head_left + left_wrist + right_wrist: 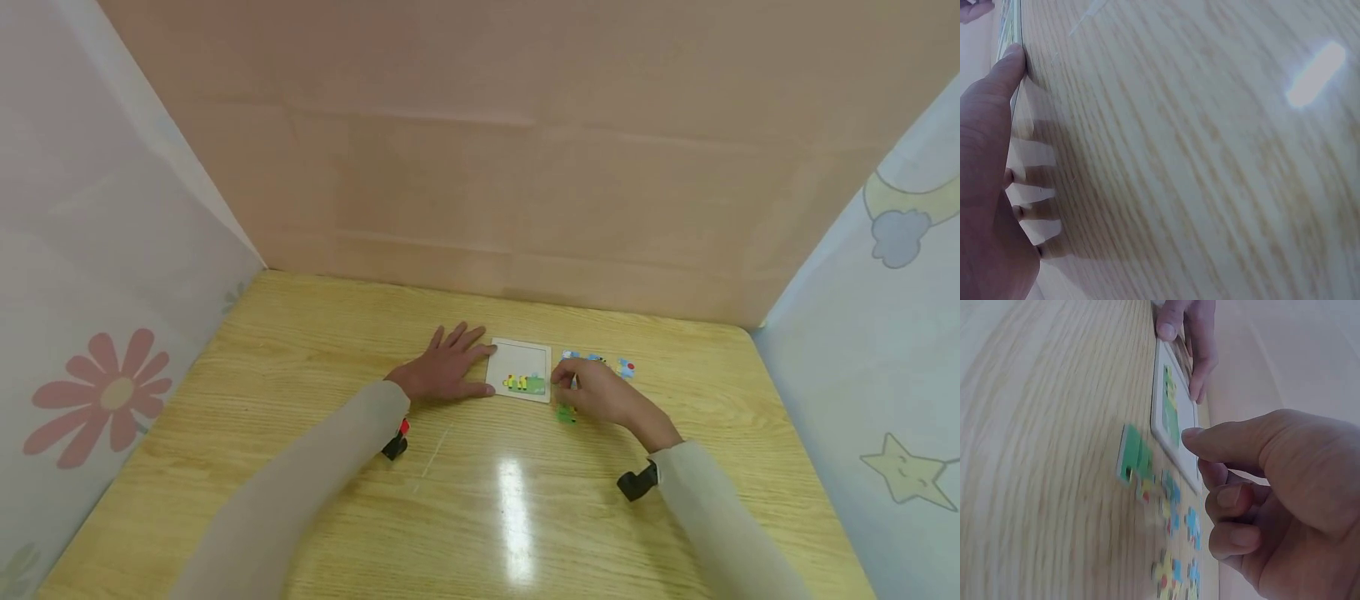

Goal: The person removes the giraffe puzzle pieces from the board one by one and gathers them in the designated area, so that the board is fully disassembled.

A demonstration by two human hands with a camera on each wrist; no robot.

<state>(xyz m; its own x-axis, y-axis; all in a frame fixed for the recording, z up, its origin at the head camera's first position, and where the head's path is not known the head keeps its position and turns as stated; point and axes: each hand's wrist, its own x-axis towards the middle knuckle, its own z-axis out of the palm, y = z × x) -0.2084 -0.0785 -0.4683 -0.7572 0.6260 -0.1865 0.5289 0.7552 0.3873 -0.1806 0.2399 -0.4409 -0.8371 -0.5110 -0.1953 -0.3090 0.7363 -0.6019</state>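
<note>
A square white puzzle tray (517, 346) lies flat on the table. Joined green and yellow puzzle pieces (525, 382) fill part of its near side. My left hand (448, 371) spreads its fingers at the tray's left edge, thumb and index finger touching the border. Just over the tray's right edge is my right hand (596, 390), fingers loosely bent. In the right wrist view a gap shows between thumb and index finger, with no piece seen there. Loose green pieces (1134, 453) lie on the table below that hand, which partly hides the loose pieces in the head view.
More loose blue, yellow and red puzzle pieces (626, 367) lie right of the tray. A brown covered wall (480, 208) rises behind the wooden table (337, 333). Printed panels (900, 375) stand at both sides. Light glares on the tabletop near the front.
</note>
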